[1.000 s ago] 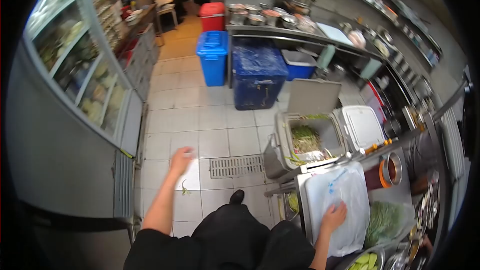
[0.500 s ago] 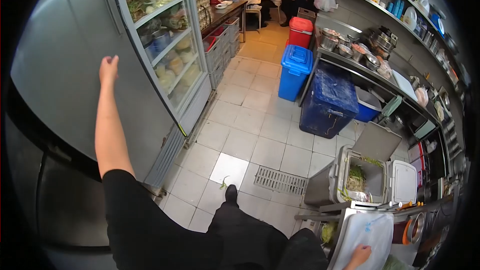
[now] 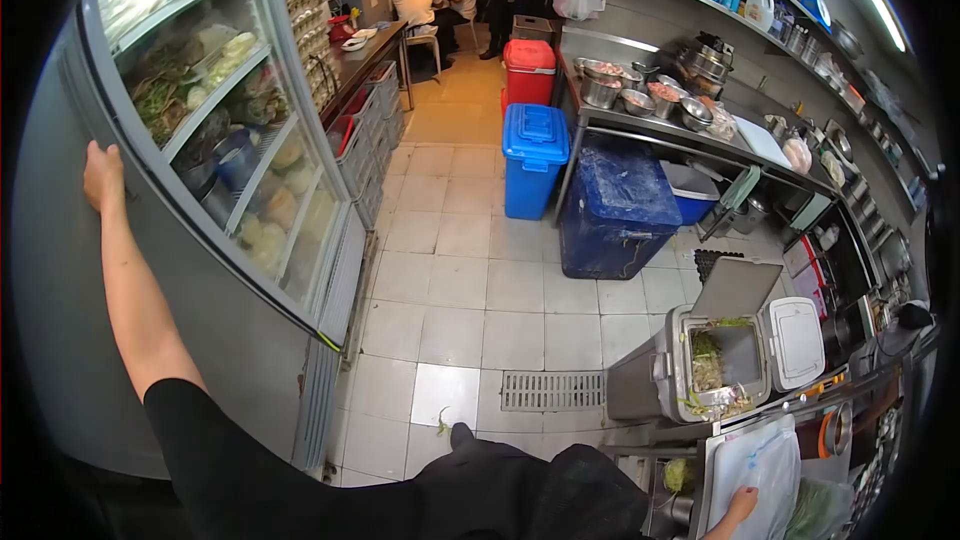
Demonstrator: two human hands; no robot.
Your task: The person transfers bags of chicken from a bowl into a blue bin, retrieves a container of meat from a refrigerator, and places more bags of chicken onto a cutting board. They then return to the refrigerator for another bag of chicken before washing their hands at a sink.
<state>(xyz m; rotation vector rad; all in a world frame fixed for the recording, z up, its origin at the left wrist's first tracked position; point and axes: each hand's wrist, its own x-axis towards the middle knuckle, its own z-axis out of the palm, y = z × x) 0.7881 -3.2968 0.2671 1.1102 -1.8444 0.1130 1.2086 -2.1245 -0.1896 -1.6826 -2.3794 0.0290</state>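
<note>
My left hand (image 3: pixel 103 178) is stretched out to the tall grey fridge door (image 3: pixel 190 290), its fingers curled at the lower end of the long upright door handle (image 3: pixel 90 105). Beside it, the glass front (image 3: pixel 235 130) shows shelves of leafy vegetables and tubs. Low on the right, my right hand (image 3: pixel 742 503) is closed on a clear plastic bag (image 3: pixel 765 455) that lies on the counter. A green bundle in plastic (image 3: pixel 822 508) and a leafy vegetable (image 3: pixel 679 476) are close to that hand.
A grey bin (image 3: pixel 640 380) with vegetable scraps stands open at right, near a floor drain (image 3: pixel 553 391). Farther off are a dark blue chest (image 3: pixel 620 205), a blue bin (image 3: pixel 535 165), a red bin (image 3: pixel 528 70) and a steel table (image 3: pixel 720 145) with bowls. Several people (image 3: pixel 416 5) are at the back.
My left hand has reached the fridge door handle, from just below it before. The view has shifted, bringing more of the glass front in. My right hand stays at the plastic bag.
</note>
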